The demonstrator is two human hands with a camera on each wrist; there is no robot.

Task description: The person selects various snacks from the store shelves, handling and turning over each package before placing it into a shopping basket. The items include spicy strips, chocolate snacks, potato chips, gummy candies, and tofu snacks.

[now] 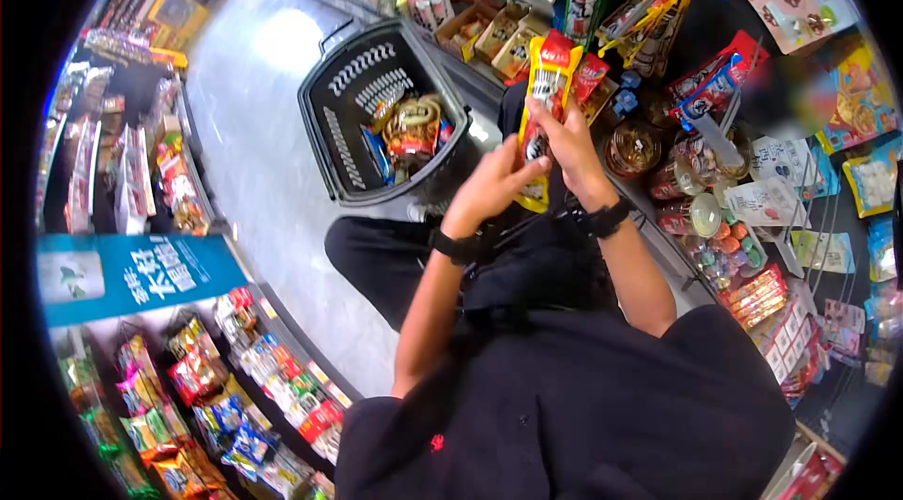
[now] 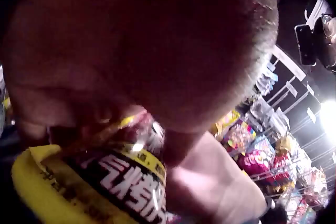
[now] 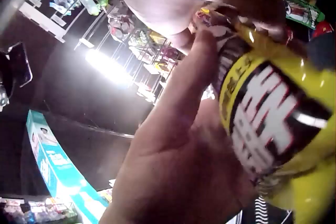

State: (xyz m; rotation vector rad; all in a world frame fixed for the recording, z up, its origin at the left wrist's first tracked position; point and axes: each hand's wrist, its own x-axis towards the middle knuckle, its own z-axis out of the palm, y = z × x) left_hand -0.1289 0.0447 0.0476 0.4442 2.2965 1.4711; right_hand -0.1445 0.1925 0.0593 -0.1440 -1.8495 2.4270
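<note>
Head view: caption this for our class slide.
Left hand and right hand hold a yellow snack packet near a black basket.

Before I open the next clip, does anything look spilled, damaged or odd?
Nothing looks spilled, and the yellow packet shows no obvious tear. One oddity: a blurred patch at the right of the head view hides whatever is there. Packets lie jumbled in the basket.

Snack shop: stocked shelves (image 1: 318, 372), hanging packets (image 1: 873, 185), basket (image 1: 362, 114)

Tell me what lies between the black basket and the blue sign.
Bare grey floor lies between the basket and the sign, in the head view.
</note>
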